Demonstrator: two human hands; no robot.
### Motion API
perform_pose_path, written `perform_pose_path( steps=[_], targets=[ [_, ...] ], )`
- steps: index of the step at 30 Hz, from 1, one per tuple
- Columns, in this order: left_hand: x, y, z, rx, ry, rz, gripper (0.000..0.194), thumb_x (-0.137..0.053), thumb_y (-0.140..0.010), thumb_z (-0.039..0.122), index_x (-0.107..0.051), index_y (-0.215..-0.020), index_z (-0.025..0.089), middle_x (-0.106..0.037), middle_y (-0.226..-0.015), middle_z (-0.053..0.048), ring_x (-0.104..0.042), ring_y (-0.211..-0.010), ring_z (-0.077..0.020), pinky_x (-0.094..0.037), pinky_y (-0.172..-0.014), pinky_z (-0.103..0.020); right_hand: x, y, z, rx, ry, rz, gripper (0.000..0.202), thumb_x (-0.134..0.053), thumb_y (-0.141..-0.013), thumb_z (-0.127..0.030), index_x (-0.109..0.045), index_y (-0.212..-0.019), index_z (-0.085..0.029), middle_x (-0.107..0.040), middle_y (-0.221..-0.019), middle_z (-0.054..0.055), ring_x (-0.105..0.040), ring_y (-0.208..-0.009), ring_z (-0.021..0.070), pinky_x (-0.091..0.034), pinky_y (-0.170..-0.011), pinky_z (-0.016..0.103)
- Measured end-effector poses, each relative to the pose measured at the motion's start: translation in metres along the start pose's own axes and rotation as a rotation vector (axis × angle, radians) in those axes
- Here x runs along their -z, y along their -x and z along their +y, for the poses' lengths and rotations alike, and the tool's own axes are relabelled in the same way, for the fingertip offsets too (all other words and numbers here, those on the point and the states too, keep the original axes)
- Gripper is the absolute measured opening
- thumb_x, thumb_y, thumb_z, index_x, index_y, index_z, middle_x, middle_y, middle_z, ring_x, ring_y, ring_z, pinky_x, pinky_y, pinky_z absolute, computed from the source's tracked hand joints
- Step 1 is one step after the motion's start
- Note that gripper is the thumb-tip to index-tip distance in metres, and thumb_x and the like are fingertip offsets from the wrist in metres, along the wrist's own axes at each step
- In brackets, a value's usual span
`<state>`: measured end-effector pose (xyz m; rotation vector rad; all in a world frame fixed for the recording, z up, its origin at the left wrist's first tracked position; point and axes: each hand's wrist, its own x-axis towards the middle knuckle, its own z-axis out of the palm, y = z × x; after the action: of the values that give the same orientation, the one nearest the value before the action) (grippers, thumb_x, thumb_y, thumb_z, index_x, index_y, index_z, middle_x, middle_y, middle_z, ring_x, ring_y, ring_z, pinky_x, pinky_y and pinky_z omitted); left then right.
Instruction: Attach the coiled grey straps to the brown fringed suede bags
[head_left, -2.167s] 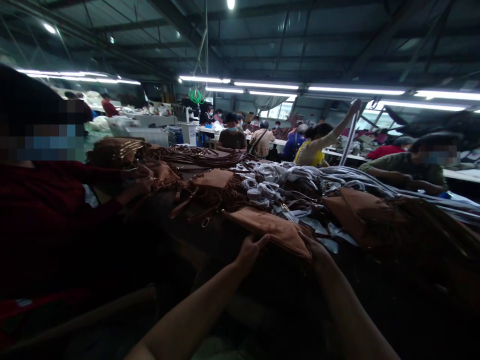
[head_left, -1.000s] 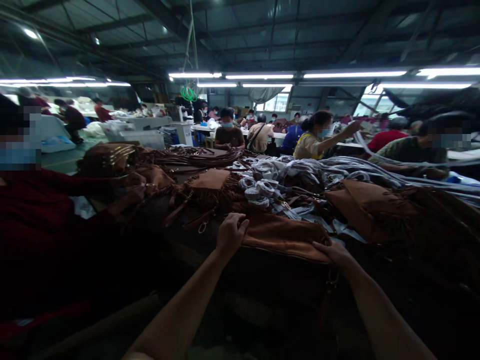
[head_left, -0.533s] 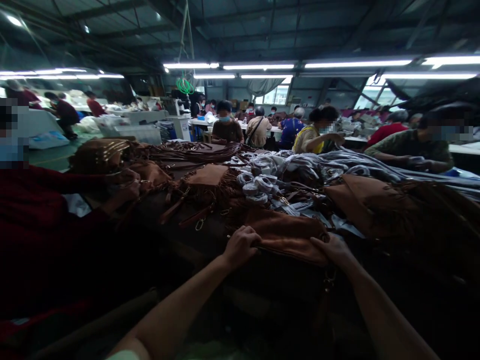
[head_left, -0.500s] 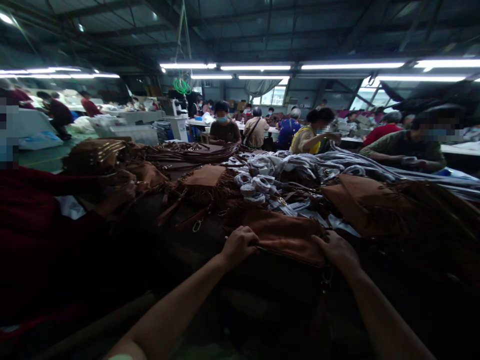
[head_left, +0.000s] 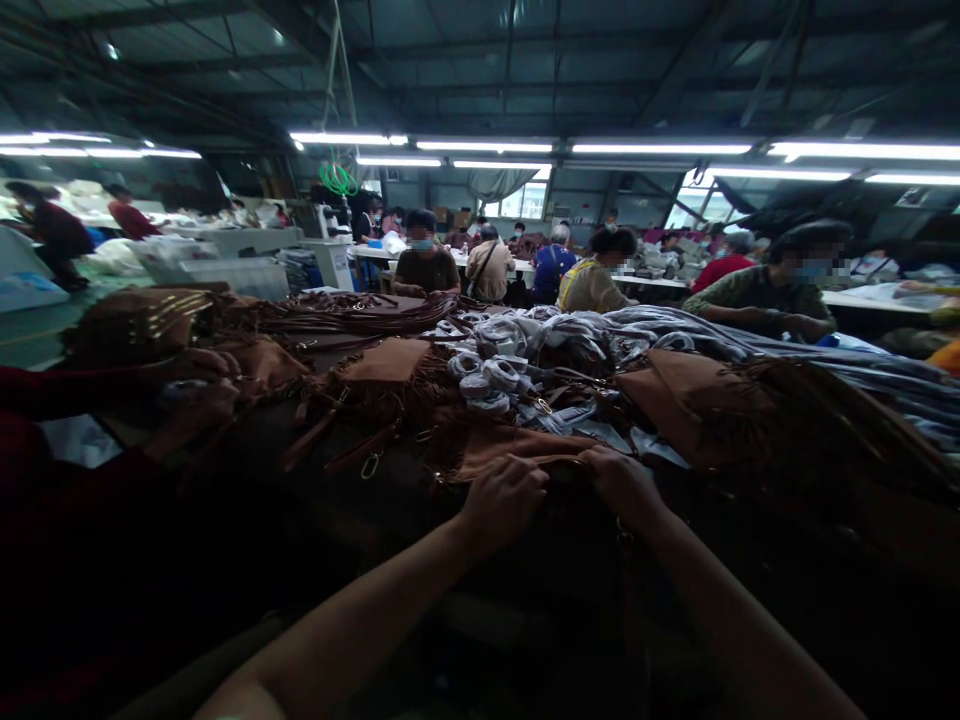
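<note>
A brown fringed bag (head_left: 491, 448) lies at the near edge of the dark table, its front edge lifted between my hands. My left hand (head_left: 504, 500) is closed on that edge, fingers curled over it. At the bag's right end, my right hand (head_left: 621, 485) pinches the same edge. The two hands are a short way apart. Below my right hand hangs a strap with a metal clasp (head_left: 624, 532), mostly lost in shadow. The inside of the bag cannot be made out.
White-wrapped straps (head_left: 499, 375) are heaped behind the bag. Other brown bags lie left (head_left: 390, 362) and right (head_left: 682, 400), with a clasped strap (head_left: 370, 465) at the table edge. At left, a co-worker's hands (head_left: 199, 400) handle a bag. Several people sit at tables beyond.
My hands have come closer together, and the bag's front edge has risen and bunched between them. The whole view has shifted slightly, with the scene moving left.
</note>
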<state>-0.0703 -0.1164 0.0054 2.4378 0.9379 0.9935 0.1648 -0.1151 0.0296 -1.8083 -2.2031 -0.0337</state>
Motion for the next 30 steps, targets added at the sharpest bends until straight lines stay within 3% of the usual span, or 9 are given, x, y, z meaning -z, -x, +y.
perform_pose_path(
  steps=[3,9,14,18,19,24,30],
  targets=[
    [-0.016,-0.010,0.002,-0.013,0.187,-0.183,0.025,-0.050,-0.088,0.031,-0.068,-0.101,0.022,-0.066,-0.100,-0.013,-0.056,-0.105,-0.0285,-0.037,-0.100,-0.041,0.005,-0.007,0.003,-0.009,-0.009,-0.036,0.024,-0.047,-0.085,-0.021,-0.068,-0.095,-0.023,-0.070,-0.100,0.005,-0.062,-0.090,0.0185,-0.036,-0.069,0.025],
    [-0.029,-0.038,-0.016,0.162,0.428,-0.178,0.029,-0.058,-0.080,0.029,-0.070,-0.105,0.019,-0.069,-0.106,-0.010,-0.057,-0.106,-0.0312,-0.041,-0.099,-0.042,-0.007,-0.007,0.001,-0.088,-0.018,-0.071,0.020,-0.049,-0.085,-0.022,-0.068,-0.085,-0.021,-0.071,-0.091,0.006,-0.063,-0.086,0.0184,-0.035,-0.066,0.024],
    [-0.069,-0.053,-0.018,0.287,0.418,-0.204,0.029,-0.061,-0.076,0.028,-0.071,-0.101,0.019,-0.070,-0.101,-0.009,-0.060,-0.097,-0.0283,-0.044,-0.092,-0.041,-0.017,-0.009,0.002,-0.195,-0.148,-0.004,0.021,-0.048,-0.086,-0.026,-0.067,-0.081,-0.020,-0.071,-0.083,0.006,-0.064,-0.079,0.0173,-0.033,-0.062,0.023],
    [-0.090,-0.063,-0.028,0.438,0.648,-0.406,0.018,-0.056,-0.069,0.011,-0.071,-0.079,0.010,-0.070,-0.080,-0.006,-0.062,-0.077,-0.0197,-0.051,-0.077,-0.032,-0.021,-0.010,0.007,-0.235,-0.196,0.015,0.019,-0.050,-0.083,-0.023,-0.069,-0.082,-0.019,-0.071,-0.080,0.005,-0.063,-0.077,0.0167,-0.034,-0.061,0.023],
    [-0.092,-0.065,-0.031,0.443,0.680,-0.412,0.018,-0.056,-0.068,0.009,-0.070,-0.078,0.010,-0.070,-0.079,-0.005,-0.062,-0.077,-0.0189,-0.051,-0.077,-0.032,-0.022,-0.010,0.008,-0.250,-0.208,0.013,0.020,-0.050,-0.082,-0.022,-0.069,-0.084,-0.019,-0.071,-0.081,0.005,-0.063,-0.077,0.0167,-0.034,-0.062,0.023],
    [-0.095,-0.073,-0.031,0.304,0.648,-0.102,0.023,-0.057,-0.082,0.017,-0.068,-0.102,0.017,-0.065,-0.112,-0.006,-0.056,-0.109,-0.0232,-0.044,-0.097,-0.035,-0.020,-0.012,0.007,-0.290,-0.241,0.058,0.028,-0.050,-0.082,-0.023,-0.071,-0.100,-0.021,-0.072,-0.090,0.006,-0.064,-0.086,0.0190,-0.040,-0.070,0.024],
    [-0.104,-0.084,-0.019,0.264,0.622,-0.119,0.031,-0.053,-0.091,0.035,-0.056,-0.117,0.017,-0.056,-0.121,-0.009,-0.057,-0.104,-0.0209,-0.050,-0.089,-0.041,-0.015,-0.013,0.002,-0.237,-0.230,0.130,0.034,-0.049,-0.084,-0.023,-0.067,-0.113,-0.023,-0.071,-0.100,0.006,-0.062,-0.093,0.0198,-0.042,-0.080,0.025]
  ],
)
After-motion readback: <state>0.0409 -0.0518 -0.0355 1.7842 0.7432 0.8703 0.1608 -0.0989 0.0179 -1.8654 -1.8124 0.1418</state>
